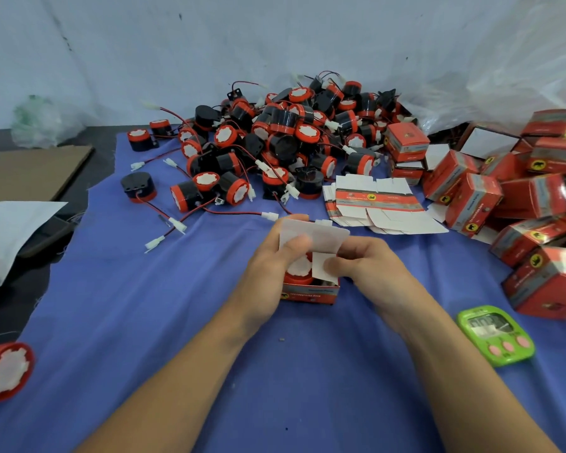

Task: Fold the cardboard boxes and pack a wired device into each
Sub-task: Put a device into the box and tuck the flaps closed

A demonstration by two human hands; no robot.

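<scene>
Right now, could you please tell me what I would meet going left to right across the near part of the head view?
A loose red device → the open box being filled → the green timer → the nearest packed red box.

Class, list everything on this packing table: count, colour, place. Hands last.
open box: one, red, white flaps, centre, in both hands
wired device: one, red and white, inside the open box
loose wired devices: many, black and red, heaped at back; one at front left
flat box blanks: one stack, white and red, right of centre
folded boxes: many, red, piled at right
timer: one, green, front right
cloth: one, blue, under the work
left hand: grips the box's lid flap
right hand: pinches a side flap
</scene>
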